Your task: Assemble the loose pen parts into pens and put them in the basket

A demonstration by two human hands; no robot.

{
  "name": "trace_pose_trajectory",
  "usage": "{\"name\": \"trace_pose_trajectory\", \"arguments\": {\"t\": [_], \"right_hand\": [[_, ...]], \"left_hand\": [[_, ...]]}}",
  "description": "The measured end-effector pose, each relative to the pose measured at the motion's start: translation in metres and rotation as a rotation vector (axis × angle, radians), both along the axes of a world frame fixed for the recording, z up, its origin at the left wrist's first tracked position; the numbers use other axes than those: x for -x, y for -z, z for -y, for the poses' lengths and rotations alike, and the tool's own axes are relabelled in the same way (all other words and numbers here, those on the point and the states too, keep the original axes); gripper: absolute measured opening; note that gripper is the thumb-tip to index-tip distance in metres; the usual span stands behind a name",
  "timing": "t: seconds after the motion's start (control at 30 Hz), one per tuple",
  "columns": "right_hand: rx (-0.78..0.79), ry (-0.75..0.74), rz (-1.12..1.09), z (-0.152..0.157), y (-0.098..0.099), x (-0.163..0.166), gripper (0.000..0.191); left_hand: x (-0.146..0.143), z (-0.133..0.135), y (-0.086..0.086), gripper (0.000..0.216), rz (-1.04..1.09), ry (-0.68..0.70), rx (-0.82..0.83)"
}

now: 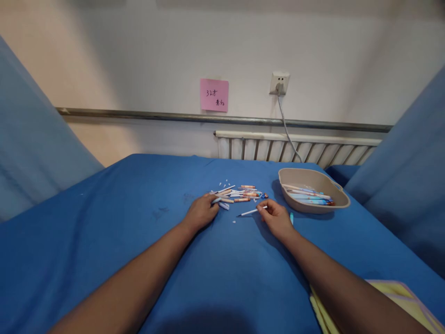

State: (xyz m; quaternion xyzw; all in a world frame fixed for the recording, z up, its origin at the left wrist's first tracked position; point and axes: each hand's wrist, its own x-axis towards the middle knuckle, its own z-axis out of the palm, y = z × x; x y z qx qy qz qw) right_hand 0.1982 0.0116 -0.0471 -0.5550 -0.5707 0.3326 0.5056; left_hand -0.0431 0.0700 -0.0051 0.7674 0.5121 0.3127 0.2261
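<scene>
My right hand [276, 219] pinches a thin white pen refill [247, 213] with a dark tip, which points left over the blue cloth. My left hand [202, 211] is closed at the left edge of a pile of pen parts [239, 194]. A light-blue pen part [216, 200] sticks out at its fingertips; the rest is hidden by the hand. White refills and orange-brown barrels make up much of the pile. Between the hands lies a pale translucent cap [224, 206]. A small white piece [234, 221] rests nearer to me.
At the right stands a beige basket [314, 175] with several pens in it. A teal piece [291, 218] shows beside my right wrist. Small white bits [224, 183] lie behind the pile. A yellow cloth [392, 297] is under my right forearm. Blue curtains hang at both sides.
</scene>
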Motion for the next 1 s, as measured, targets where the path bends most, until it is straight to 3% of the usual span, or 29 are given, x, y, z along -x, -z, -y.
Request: {"name": "trace_pose_trajectory", "arguments": {"t": [0.07, 0.2, 0.27, 0.37, 0.5, 0.77, 1.0], "right_hand": [[-0.002, 0.014, -0.012, -0.001, 0.000, -0.001, 0.025], [-0.007, 0.023, -0.018, 0.000, -0.001, -0.001, 0.027], [-0.012, 0.018, -0.033, 0.001, -0.003, 0.000, 0.028], [-0.021, 0.010, -0.123, 0.003, -0.008, 0.002, 0.029], [-0.057, -0.008, -0.317, 0.007, -0.022, 0.003, 0.031], [-0.131, 0.027, -0.352, 0.016, -0.038, 0.005, 0.031], [-0.124, 0.001, -0.294, 0.016, -0.034, 0.006, 0.031]], "left_hand": [[-0.002, 0.001, -0.001, 0.022, 0.241, -0.029, 0.143], [-0.003, 0.007, -0.006, 0.023, 0.871, 0.030, 0.648], [-0.002, 0.011, -0.008, 0.024, 1.040, 0.104, 0.839], [-0.003, 0.016, -0.010, 0.024, 1.118, 0.156, 0.952], [-0.008, 0.023, -0.008, 0.019, 0.966, 0.231, 0.865], [-0.018, 0.035, 0.001, 0.026, 0.177, 0.302, 0.353], [-0.019, 0.040, -0.002, 0.028, -0.029, 0.410, 0.179]]}}
